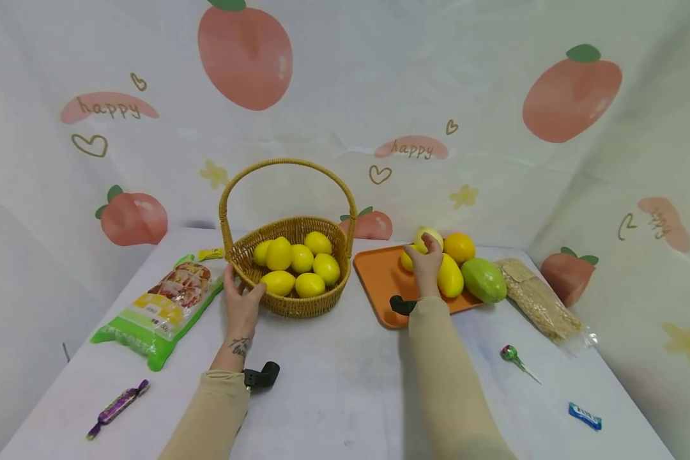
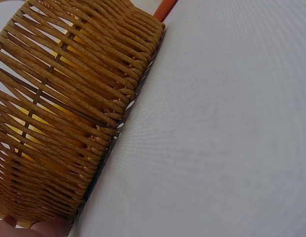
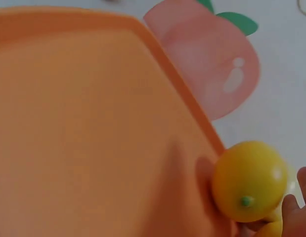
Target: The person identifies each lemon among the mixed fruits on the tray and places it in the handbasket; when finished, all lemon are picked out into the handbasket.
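Note:
My left hand [image 1: 241, 305] holds the near left side of a wicker basket [image 1: 299, 308] with a tall arched handle. Several lemons [image 1: 294, 259] lie inside it. The left wrist view shows fingertips [image 2: 51, 227] against the woven wall [image 2: 68, 108]. Over an orange tray [image 1: 376, 278], my right hand [image 1: 428, 271] reaches among fruit, its thumb and fingers spread apart. Beside it sits a lemon [image 3: 249, 181] with a green stem end, partly hidden in the head view. A pale yellow-green round fruit [image 1: 428, 236] shows behind the fingers, and a yellow mango [image 1: 450, 278] lies right of the hand.
An orange [image 1: 459, 247] and a green papaya [image 1: 484, 280] share the tray's right side. Further right lies a bag of grain [image 1: 537, 300]; a green snack bag [image 1: 163, 306] lies left. Around the front are a purple candy [image 1: 117, 409], a lollipop [image 1: 512, 354] and a blue candy [image 1: 584, 416].

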The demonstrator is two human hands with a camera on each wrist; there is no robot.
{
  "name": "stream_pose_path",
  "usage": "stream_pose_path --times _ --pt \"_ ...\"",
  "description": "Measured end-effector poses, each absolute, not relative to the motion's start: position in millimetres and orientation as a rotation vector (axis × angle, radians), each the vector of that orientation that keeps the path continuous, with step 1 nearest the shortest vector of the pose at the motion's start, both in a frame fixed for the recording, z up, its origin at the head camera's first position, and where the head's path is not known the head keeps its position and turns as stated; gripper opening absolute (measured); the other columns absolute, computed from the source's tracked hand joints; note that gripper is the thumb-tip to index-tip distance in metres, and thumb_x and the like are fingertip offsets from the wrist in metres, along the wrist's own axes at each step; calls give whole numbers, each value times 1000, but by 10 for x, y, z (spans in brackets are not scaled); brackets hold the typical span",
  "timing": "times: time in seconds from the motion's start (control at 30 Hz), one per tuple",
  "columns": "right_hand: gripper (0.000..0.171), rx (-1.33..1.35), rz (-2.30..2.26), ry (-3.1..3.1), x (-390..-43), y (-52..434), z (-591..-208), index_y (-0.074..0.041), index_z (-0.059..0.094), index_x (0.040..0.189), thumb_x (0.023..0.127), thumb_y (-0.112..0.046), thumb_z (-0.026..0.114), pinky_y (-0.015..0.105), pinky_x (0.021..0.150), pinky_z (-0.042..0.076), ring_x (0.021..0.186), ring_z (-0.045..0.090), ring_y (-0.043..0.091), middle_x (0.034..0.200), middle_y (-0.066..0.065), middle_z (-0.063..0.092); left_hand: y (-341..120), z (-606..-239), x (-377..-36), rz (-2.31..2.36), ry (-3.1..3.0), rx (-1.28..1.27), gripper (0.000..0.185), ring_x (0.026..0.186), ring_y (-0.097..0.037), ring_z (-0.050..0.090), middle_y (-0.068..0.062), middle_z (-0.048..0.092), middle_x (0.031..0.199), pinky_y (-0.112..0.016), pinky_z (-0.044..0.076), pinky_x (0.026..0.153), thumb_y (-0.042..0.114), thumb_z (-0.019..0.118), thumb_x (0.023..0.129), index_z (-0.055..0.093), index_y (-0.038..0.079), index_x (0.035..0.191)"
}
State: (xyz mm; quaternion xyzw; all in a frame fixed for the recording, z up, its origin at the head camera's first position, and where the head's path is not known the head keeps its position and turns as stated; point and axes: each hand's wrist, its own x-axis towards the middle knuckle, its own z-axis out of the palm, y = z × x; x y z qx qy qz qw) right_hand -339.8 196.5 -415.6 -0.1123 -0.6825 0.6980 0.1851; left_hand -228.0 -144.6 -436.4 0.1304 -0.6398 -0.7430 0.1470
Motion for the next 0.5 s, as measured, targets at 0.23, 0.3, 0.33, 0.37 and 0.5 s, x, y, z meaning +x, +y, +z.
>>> stream_pose_path --times 0.23,0.3,0.33,0.37,0.5 --pt "62 -360 1934 -1985 -3470 1908 -4247 0 42 134 78 -4 68 34 110 27 129 35 26 139 13 42 -1443 -4361 -2276 -2137 -1830 369 85 138 -27 17 2 4 155 -43 30 105 4 54 82 6 25 149" --pt "63 -393 1936 -2017 -3482 1895 -4263 -1 42 135 78 -4 69 34 110 27 127 35 26 140 13 41 -1446 -4362 -2276 -2142 -1825 369 86 138 -26 17 2 4 155 -43 29 106 4 54 82 6 26 149" --pt "64 -406 1936 -2037 -3488 1889 -4272 -1 41 135 77 -4 69 34 110 27 126 36 26 140 13 41 -1447 -4362 -2276 -2144 -1822 365 86 138 -27 17 2 4 155 -43 29 106 4 54 82 6 25 149" --pt "65 -426 1931 -2065 -3490 1885 -4280 -2 41 136 77 -3 68 35 110 27 125 35 27 141 13 40 -1449 -4363 -2277 -2142 -1822 362 86 138 -27 17 1 4 155 -43 29 106 4 54 82 6 25 149" --pt "67 -484 1898 -2179 -3477 1869 -4308 -5 39 138 78 -2 68 40 109 28 123 33 29 140 12 37 -1450 -4362 -2280 -2134 -1827 357 86 138 -27 17 1 5 155 -43 29 106 4 54 81 7 25 149"
